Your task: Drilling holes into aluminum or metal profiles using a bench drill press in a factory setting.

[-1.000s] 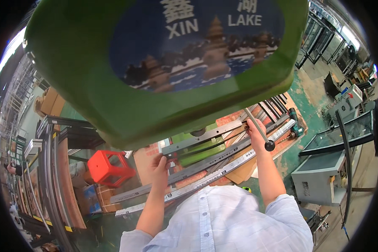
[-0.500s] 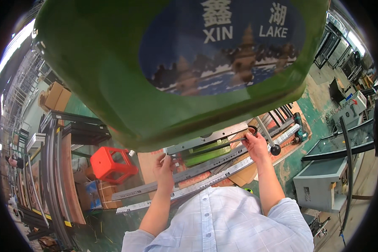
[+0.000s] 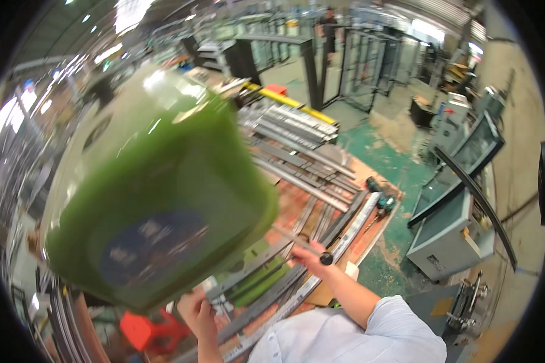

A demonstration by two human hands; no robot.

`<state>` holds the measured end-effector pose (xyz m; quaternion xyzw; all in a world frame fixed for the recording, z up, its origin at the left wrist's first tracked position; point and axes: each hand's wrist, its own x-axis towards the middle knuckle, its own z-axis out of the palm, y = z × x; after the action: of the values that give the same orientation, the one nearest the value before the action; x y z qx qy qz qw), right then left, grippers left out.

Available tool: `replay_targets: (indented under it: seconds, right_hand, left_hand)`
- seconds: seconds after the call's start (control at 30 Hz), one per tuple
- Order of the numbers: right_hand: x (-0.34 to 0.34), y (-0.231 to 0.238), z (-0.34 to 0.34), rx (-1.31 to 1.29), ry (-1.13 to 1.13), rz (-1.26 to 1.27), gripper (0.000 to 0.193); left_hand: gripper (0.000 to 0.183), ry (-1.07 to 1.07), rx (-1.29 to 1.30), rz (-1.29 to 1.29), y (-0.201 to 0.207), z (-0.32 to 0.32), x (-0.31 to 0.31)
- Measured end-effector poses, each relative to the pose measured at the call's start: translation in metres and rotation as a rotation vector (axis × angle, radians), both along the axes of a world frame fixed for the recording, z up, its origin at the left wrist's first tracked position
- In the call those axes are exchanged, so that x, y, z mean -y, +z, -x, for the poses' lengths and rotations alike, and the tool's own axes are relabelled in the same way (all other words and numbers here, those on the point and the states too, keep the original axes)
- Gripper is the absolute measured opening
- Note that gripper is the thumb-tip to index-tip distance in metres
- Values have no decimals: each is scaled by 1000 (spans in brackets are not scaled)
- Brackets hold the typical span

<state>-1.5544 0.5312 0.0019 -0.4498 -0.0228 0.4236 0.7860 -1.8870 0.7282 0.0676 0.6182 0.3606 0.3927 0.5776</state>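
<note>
A large green machine housing (image 3: 163, 199) with a blue oval label fills the left and middle of the view, blurred. Beneath it, over a green base (image 3: 257, 284), lies a grey metal bar (image 3: 248, 266) with a thin dark strip (image 3: 263, 273) alongside. My left hand (image 3: 198, 307) is closed near the bar's left end; what its fingers hold cannot be made out. At the strip's right end, the fingers of my right hand (image 3: 312, 261) close on it. A machine lever (image 3: 300, 241) ending in a black ball knob (image 3: 326, 259) crosses in front of my right hand.
Metal profiles (image 3: 303, 154) lie stacked across the table beyond. A teal cordless drill (image 3: 384, 204) rests near its right edge. A red plastic stool (image 3: 154, 333) stands lower left, a grey cabinet (image 3: 445, 242) right. Another person (image 3: 329, 33) stands far off.
My view has swung up and to the right, so the housing now appears further left and more of the table and workshop shows. Both hands appear lower in the picture, still near the bar.
</note>
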Motion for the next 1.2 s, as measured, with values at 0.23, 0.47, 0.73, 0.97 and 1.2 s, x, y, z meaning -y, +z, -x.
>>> replay_targets:
  seconds: [0.23,0.47,0.73,0.97,1.2]
  right_hand:
    - [1,11,3,44,-13,-29,44]
    - [-4,22,0,-21,-65,-12,44]
    - [-6,34,-15,4,-105,40,34]
    - [-6,35,-21,41,-158,30,37]
    - [-5,31,-34,141,-42,117,47]
  left_hand:
    - [8,-10,23,372,-50,23,-34]
    - [6,3,-100,-50,-9,7,-2]
    - [19,-2,-309,-879,54,-15,25]
    - [4,164,-434,-759,64,-26,44]
    - [34,97,-541,-524,21,-6,20]
